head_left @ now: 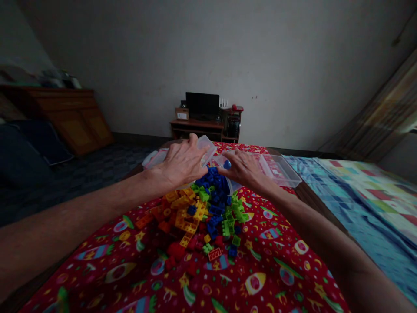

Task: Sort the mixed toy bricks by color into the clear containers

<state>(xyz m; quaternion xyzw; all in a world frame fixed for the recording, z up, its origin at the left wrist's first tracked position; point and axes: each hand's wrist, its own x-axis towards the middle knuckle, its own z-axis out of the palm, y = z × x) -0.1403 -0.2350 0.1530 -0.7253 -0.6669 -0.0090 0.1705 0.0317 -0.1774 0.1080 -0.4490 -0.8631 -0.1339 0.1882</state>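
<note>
My left hand (184,161) is closed on a clear plastic box (208,145), which is tilted above the heap. Opposite it, my right hand (243,167) grips another clear plastic container (233,188), with a blue piece (227,164) showing through near the fingertips. Blue building bricks (216,184) are piled right below and between both hands. Yellow bricks (189,217), orange bricks (145,221), green bricks (230,221) and red bricks (176,251) spread toward me. My hands partly hide both containers.
A red patterned cloth (257,278) covers the table. Clear plastic boxes lie behind my hands, one at the right (286,174) and one at the left (150,160). A bed (358,208) stands to the right. Against the wall is a desk (197,124) with a monitor (202,105).
</note>
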